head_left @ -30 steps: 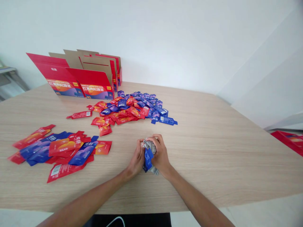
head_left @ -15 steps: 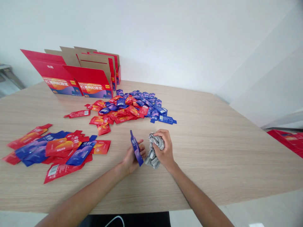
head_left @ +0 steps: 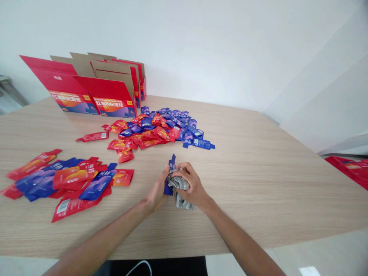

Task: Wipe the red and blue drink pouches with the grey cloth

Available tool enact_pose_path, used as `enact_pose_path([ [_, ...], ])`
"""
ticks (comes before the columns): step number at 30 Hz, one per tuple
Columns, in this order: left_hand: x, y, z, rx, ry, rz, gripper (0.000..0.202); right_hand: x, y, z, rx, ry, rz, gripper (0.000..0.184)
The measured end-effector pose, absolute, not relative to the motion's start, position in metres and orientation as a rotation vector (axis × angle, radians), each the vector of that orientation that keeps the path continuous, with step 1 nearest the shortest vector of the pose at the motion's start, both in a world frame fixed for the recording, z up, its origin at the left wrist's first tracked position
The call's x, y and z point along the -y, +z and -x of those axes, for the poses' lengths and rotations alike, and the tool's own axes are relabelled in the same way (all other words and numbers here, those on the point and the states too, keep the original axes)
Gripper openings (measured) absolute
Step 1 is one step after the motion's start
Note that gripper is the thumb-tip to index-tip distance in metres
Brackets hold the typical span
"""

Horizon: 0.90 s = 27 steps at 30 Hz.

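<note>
Blue sachet (head_left: 171,165) stands upright between both hands, above table (head_left: 258,184), near its front edge.
Left hand (head_left: 156,193) grips sachet from left, fingers curled round lower part; top tab pokes up above fingers.
Right hand (head_left: 194,186) clenched on crumpled grey cloth (head_left: 178,183), which presses against sachet's right face; loose end hangs below palm.
Hands touching.
Mixed red-blue sachet pile (head_left: 161,130) beyond hands.
Second pile (head_left: 66,180) well to left.
Red cartons (head_left: 94,92) at far edge.

Red cartons (head_left: 109,101), sachet piles (head_left: 155,130), wooden table (head_left: 258,184)
</note>
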<state>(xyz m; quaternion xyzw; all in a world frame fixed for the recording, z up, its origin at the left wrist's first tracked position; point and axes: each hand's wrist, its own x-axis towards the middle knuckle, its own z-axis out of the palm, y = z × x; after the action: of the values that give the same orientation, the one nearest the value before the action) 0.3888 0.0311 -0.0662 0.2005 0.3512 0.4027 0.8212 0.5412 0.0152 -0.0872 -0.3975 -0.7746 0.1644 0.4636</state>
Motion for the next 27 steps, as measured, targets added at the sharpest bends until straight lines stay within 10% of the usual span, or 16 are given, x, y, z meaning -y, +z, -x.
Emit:
enact_pose_path([
  [27,-0.047,-0.102,-0.382,-0.915,1.038,-0.858,0.047,-0.014,-0.078,-0.543,2.369,0.293,0.854,0.028],
])
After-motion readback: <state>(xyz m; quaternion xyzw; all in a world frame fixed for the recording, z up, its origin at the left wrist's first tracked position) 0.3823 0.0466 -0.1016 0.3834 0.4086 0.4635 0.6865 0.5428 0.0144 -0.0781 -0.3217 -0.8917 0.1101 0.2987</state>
